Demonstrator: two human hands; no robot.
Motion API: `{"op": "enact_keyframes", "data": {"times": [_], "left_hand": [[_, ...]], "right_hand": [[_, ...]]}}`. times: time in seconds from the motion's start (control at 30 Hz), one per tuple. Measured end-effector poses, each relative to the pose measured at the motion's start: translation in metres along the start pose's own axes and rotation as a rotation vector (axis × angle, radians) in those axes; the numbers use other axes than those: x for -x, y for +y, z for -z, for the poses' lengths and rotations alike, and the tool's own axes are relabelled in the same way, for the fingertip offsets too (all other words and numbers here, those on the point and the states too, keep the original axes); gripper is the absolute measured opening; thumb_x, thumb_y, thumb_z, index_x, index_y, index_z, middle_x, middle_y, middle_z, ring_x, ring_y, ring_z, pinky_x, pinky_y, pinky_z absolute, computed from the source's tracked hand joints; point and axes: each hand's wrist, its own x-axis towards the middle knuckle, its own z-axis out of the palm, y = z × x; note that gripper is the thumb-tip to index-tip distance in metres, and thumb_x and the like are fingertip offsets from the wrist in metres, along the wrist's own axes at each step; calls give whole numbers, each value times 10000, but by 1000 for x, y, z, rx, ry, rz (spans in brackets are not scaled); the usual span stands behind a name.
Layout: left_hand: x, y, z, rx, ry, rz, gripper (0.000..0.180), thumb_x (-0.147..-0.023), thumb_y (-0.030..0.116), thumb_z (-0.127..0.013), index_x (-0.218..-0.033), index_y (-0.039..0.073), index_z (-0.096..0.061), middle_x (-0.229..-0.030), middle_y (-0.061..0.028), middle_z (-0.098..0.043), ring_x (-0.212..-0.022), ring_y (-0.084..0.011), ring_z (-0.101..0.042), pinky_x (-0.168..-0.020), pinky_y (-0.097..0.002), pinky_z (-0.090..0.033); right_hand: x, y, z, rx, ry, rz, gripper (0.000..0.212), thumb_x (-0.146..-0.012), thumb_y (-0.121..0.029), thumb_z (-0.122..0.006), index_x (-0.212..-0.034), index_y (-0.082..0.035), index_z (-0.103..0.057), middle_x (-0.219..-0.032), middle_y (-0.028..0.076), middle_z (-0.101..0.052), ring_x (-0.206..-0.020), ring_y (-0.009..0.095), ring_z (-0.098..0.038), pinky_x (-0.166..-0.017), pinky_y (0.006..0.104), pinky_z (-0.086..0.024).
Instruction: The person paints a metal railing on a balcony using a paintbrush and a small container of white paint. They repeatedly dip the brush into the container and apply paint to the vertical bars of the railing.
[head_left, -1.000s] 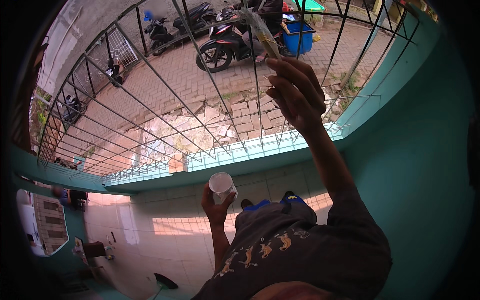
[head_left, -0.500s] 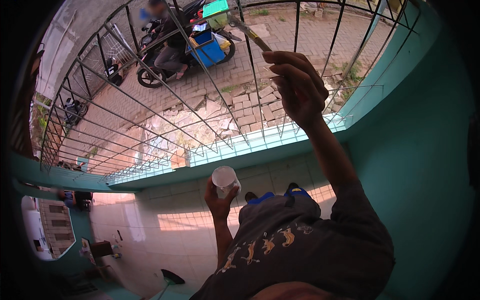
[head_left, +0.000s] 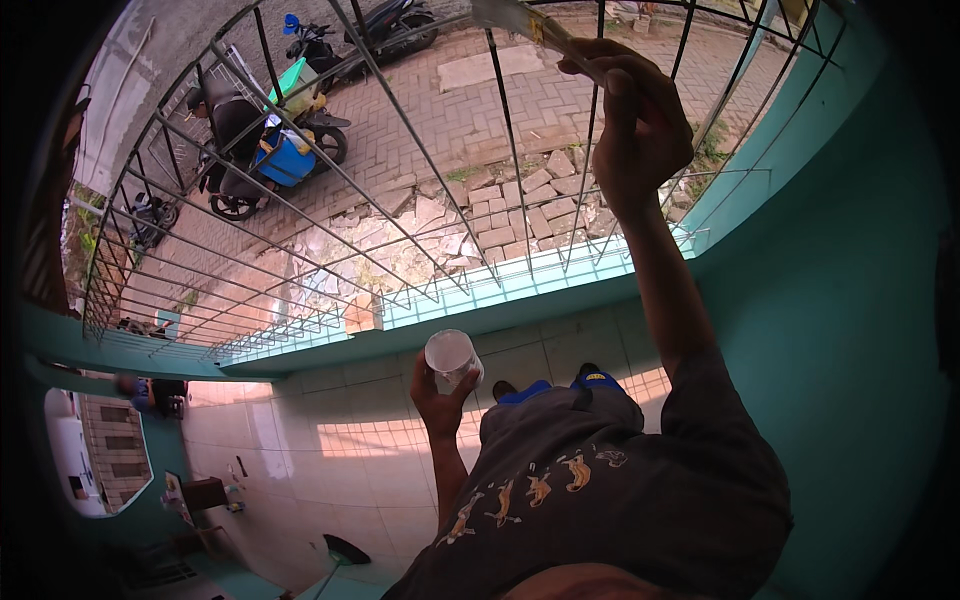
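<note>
My right hand [head_left: 645, 135] is raised high by the metal window grille [head_left: 497, 100], its fingers closed round the handle of a flat paintbrush [head_left: 535, 27]. The brush head points up and left, at one of the grille's dark upper bars; I cannot tell whether the bristles touch it. Lower down, near my waist, my left hand [head_left: 438, 400] holds a white plastic cup [head_left: 452, 352] upright, with thumb and fingers round its side. The cup's mouth faces up, and its inside looks whitish.
A teal sill [head_left: 500, 282] runs below the grille, with a teal wall [head_left: 820, 350] at my right. Beyond the bars, a person rides a motorbike carrying a blue box [head_left: 287, 157]; another motorbike [head_left: 400, 30] is parked. A broom [head_left: 345, 550] lies behind me on the tiled floor [head_left: 370, 490].
My right hand has moved up and slightly right with the paintbrush. My left hand and the cup stay nearly where they were. Outside, the rider's motorbike has moved left.
</note>
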Motion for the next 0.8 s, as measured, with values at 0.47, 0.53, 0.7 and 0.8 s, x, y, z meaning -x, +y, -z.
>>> {"op": "enact_keyframes", "data": {"times": [0.47,0.53,0.7,0.8], "left_hand": [[2,-5,0,8,8,27,709,-668,131,-908,-1274,35,-552,-1183,-104,-638,-1134,-240,-599,-1006,-397,-454],[3,-8,1,8,11,27,708,-668,129,-907,-1273,32,-552,-1183,-103,-637,-1135,-241,-600,-1006,-398,-455],[-1,-3,-1,3,1,2,706,-667,125,-907,-1270,29,-553,-1180,-104,-638,-1135,-243,-602,-1004,-400,-457],[-3,-3,-3,15,-14,-2,703,-666,124,-909,-1267,30,-556,-1180,-106,-638,-1136,-243,-601,-1003,-402,-456]], "right_hand": [[58,-15,19,337,-490,287,318,-756,-170,-821,-993,-82,-628,-1148,87,-697,-994,294,-692,-711,343,-624],[50,-12,17,253,-431,250,309,-768,-154,-812,-1000,-63,-629,-1136,113,-697,-974,290,-698,-713,340,-621],[26,3,9,38,-92,-88,156,-917,70,-614,-1070,40,-620,-1089,172,-693,-958,183,-701,-737,264,-602],[25,1,13,66,-58,-1,170,-901,57,-640,-1069,43,-618,-1098,175,-692,-955,202,-701,-737,285,-596]]}}
